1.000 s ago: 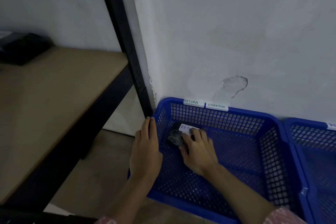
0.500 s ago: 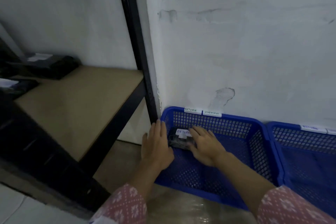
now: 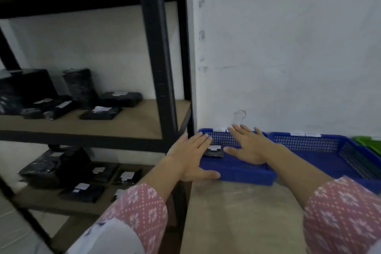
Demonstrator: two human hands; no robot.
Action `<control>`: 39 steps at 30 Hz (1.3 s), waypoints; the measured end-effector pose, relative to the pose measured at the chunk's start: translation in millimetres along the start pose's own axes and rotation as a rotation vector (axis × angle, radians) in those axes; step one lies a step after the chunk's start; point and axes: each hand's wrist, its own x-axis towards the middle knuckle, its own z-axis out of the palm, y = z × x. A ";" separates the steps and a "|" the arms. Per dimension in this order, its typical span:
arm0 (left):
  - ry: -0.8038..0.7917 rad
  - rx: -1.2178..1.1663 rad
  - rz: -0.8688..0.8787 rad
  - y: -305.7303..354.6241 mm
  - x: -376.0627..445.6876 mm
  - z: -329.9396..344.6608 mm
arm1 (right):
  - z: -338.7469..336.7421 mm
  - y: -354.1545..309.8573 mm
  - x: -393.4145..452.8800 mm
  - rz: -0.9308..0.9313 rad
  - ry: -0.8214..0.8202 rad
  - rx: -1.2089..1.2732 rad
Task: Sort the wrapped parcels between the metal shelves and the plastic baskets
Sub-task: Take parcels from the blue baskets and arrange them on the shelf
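Observation:
A small black wrapped parcel (image 3: 214,151) with a white label lies in the left corner of a blue plastic basket (image 3: 245,173) on the floor by the wall. My left hand (image 3: 188,155) hovers over the basket's left rim, fingers spread and holding nothing. My right hand (image 3: 248,145) is flat and open above the basket's inside, just right of the parcel and clear of it. The black metal shelf unit (image 3: 160,72) at left carries several black wrapped parcels (image 3: 99,112) on its middle board and more parcels (image 3: 82,188) on the lower board.
A second blue basket (image 3: 321,146) stands to the right, then the corner of a green basket (image 3: 369,143). White labels sit on the baskets' back rims. A white wall rises behind them. Bare floor (image 3: 237,216) lies in front.
My right hand has let go of the parcel, which stays in the basket. Both hands have lifted with fingers spread. My view has pulled back and up, showing the shelves.

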 end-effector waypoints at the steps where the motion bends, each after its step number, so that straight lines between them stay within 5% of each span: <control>1: 0.014 0.004 -0.008 -3.9 -24.4 -8.7 | -8.3 -15.1 -16.3 -0.008 0.018 -0.004; 14: 0.143 0.039 -0.245 -110.8 -228.8 -91.3 | -107.3 -190.2 -75.2 -0.248 0.230 -0.116; 29: 0.394 0.069 -0.317 -323.2 -238.2 -164.4 | -231.7 -339.3 66.7 -0.433 0.607 -0.096; 35: 0.676 0.019 -0.309 -416.8 -230.9 -192.6 | -296.0 -400.1 119.2 -0.548 0.957 -0.081; 39: 0.826 0.027 -0.293 -475.6 -221.4 -205.3 | -333.8 -436.8 157.3 -0.479 1.053 -0.158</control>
